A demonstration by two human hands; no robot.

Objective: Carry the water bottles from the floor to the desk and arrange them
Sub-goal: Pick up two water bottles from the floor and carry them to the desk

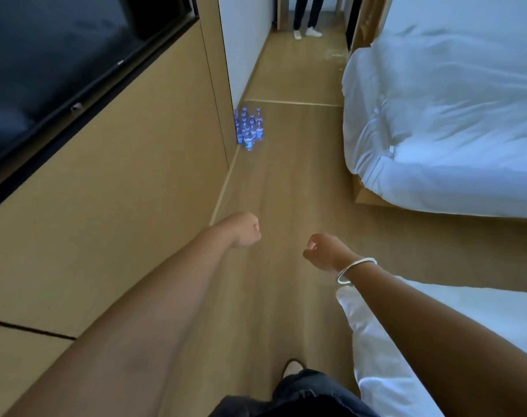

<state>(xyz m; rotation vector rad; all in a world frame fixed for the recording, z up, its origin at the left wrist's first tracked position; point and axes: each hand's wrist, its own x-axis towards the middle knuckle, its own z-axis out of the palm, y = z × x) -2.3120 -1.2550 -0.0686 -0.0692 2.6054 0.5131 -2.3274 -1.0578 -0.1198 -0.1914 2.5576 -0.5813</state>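
Several clear water bottles (pixel 249 127) with blue caps and labels stand clustered on the wooden floor, against the corner of the wall panel, well ahead of me. My left hand (pixel 246 229) hangs in front of me with its fingers curled into a fist and nothing in it. My right hand (pixel 323 250), with a silver bangle on the wrist, is loosely curled and holds nothing. Both hands are far short of the bottles. No desk is in view.
A wood-panelled wall (pixel 120 191) with a black screen (pixel 60 55) runs along the left. One white bed (pixel 451 115) fills the right, another bed's corner (pixel 391 341) lies near my right arm. A person's legs (pixel 307 16) stand in the far hallway. A floor aisle (pixel 286 191) leads to the bottles.
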